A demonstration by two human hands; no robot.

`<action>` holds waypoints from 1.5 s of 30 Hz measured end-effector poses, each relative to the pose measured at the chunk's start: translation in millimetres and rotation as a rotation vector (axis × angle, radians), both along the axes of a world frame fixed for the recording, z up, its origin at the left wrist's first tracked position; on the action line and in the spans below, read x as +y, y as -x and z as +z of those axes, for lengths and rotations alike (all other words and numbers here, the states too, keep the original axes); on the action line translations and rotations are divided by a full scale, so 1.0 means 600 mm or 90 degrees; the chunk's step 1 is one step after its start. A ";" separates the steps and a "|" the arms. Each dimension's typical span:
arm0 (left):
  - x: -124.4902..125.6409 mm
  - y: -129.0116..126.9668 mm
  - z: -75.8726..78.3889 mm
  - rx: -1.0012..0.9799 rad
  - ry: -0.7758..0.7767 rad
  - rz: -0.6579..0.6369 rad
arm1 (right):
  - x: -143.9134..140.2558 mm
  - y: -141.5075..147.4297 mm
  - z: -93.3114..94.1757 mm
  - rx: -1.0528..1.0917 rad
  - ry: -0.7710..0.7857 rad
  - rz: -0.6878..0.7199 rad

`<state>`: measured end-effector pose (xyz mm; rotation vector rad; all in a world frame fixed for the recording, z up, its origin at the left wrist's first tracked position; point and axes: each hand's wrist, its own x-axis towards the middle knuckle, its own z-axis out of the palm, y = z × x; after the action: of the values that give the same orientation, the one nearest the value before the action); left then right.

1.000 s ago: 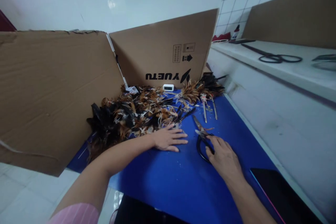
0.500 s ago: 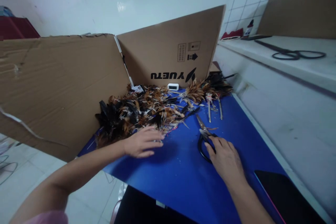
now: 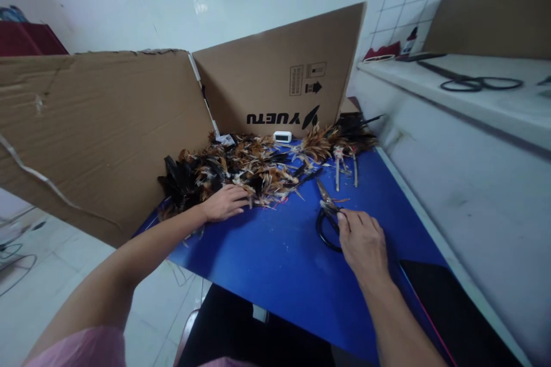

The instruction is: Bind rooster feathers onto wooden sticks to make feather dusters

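Observation:
A heap of brown, black and white feathers lies across the back of a blue table. My left hand rests on the near edge of that heap, fingers curled into the feathers. Black-handled scissors lie on the blue surface, blades pointing away from me. My right hand lies flat on the table with its fingertips on the scissors' handle loops. Two feather bundles with bare stems lie at the back right.
Tall cardboard panels wall the table at the left and back. A small white device stands by the back panel. A dark flat tablet lies at the near right. A white ledge carries another pair of scissors.
My left hand has slid left from the bare blue surface into the near edge of the feather heap. My right hand has stayed at the scissors' handles.

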<state>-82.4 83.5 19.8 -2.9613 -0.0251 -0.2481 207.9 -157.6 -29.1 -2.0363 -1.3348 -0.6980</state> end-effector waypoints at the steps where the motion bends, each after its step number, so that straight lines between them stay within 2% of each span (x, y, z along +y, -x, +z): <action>1: -0.010 0.002 0.003 -0.044 0.005 0.016 | 0.000 0.000 0.002 -0.001 -0.015 0.002; 4: -0.058 0.020 0.002 -0.147 0.046 0.068 | -0.001 0.002 0.005 0.004 -0.050 0.016; 6: -0.095 0.042 -0.004 -0.164 0.073 0.082 | -0.001 0.006 0.007 0.016 -0.058 0.026; 10: -0.157 0.099 -0.017 -0.109 0.070 0.130 | -0.002 0.015 0.011 0.051 -0.057 0.034; 13: -0.182 0.145 -0.031 -0.081 0.068 0.185 | -0.002 0.020 0.013 0.075 -0.057 0.053; 16: -0.190 0.179 -0.049 -0.038 0.079 0.235 | -0.002 0.023 0.010 0.077 -0.053 0.068; 19: -0.190 0.191 -0.062 -0.031 0.109 0.285 | 0.000 0.024 0.004 0.081 -0.053 0.080; 23: -0.189 0.187 -0.069 -0.103 0.149 0.371 | 0.002 0.025 0.000 0.111 -0.065 0.097; 27: -0.192 0.183 -0.074 -0.185 0.131 0.437 | 0.004 0.027 0.000 0.119 -0.064 0.102; 36: -0.204 0.174 -0.080 -0.189 0.026 0.482 | 0.005 0.028 -0.003 0.122 -0.071 0.125; 45: -0.202 0.175 -0.076 -0.150 0.029 0.483 | 0.008 0.038 -0.003 0.115 -0.079 0.150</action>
<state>-187.4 -37.7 -25.7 -2.6966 -1.1504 -0.4751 185.0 -153.0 -30.9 -1.7636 -1.3612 -0.4678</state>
